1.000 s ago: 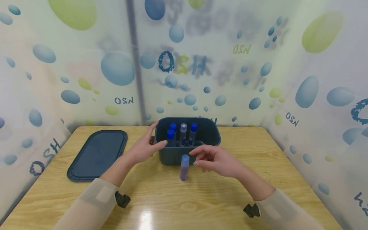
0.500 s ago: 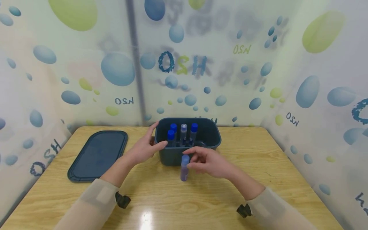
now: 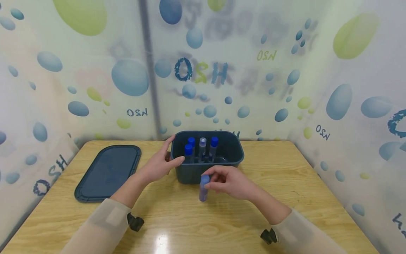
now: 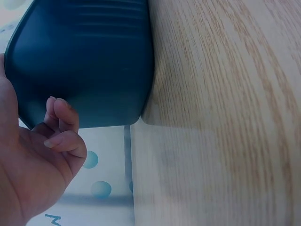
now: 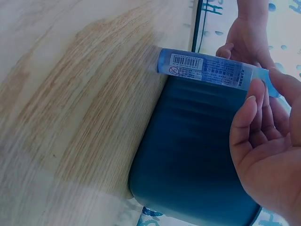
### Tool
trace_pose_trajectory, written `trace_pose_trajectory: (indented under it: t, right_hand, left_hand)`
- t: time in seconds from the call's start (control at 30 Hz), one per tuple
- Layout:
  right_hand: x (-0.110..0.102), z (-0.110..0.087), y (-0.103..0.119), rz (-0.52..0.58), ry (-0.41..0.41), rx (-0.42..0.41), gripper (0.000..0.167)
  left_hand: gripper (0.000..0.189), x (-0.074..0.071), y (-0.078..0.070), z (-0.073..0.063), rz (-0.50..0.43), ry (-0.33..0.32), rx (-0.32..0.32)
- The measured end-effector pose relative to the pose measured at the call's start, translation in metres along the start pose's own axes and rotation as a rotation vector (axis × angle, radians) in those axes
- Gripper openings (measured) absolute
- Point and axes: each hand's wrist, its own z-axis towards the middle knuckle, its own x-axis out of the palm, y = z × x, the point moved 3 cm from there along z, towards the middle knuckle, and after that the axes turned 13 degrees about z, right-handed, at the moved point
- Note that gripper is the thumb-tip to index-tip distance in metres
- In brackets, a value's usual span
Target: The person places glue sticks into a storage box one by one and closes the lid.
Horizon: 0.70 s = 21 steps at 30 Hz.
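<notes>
A see-through blue glue stick (image 3: 203, 190) stands upright on the table in front of a dark blue-green bin (image 3: 190, 174). My right hand (image 3: 233, 181) pinches its cap end between thumb and fingertips. In the right wrist view, a barcode label (image 5: 186, 61) shows on the glue stick's side. At the bin's left end, my left hand (image 3: 158, 163) spreads thumb and index finger along the rim. The left wrist view shows the other fingers (image 4: 70, 141) loosely bent beside the bin's wall. Inside the bin stand several similar sticks (image 3: 213, 148), mostly blue-capped.
A flat, dark blue lid (image 3: 109, 173) lies on the wooden table (image 3: 177, 225) to the left of the bin. Behind and on both sides hang patterned cloth walls (image 3: 241, 84). Small black wrist cameras (image 3: 269, 236) sit at the sleeves.
My right hand has come left and slightly down to the glue stick, and its fingers have closed on the cap. My left hand stays at the bin's rim.
</notes>
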Motion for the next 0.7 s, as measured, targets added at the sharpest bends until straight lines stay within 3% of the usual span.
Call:
trace_pose_trajectory:
  t: [0.27,0.7]
  right_hand:
    - [0.001,-0.012,0.011,-0.009,-0.016,-0.058,0.025]
    - [-0.009,-0.034,0.05,-0.012,-0.087,-0.223,0.026]
  left_hand:
    - [0.101,0.0,0.002,0.0,-0.002,-0.001,0.001]
    - [0.101,-0.001,0.0,-0.001,0.013,0.008,0.013]
